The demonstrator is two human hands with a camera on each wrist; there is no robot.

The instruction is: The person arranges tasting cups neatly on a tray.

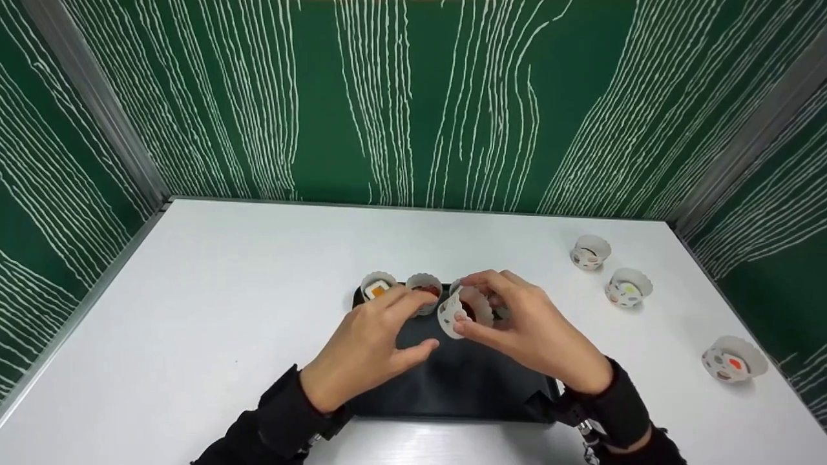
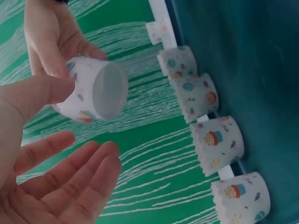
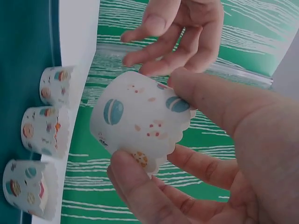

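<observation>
Right hand (image 1: 539, 336): thumb and fingers curled around a paper cupcake liner (image 1: 460, 311), held tilted on its side above the far part of the black tray (image 1: 465, 381). In the right wrist view the liner (image 3: 138, 121) pinched between thumb and fingertips, printed with small macarons. Left hand (image 1: 371, 345): fingers relaxed and spread, holding nothing, just beside the liner, palm turned toward it. Behind the hands, a row of filled liners (image 1: 378, 285) along the far edge of the tray. Farther right on the white table (image 1: 194, 310), three more liners (image 1: 590, 252), well apart from the tray.
</observation>
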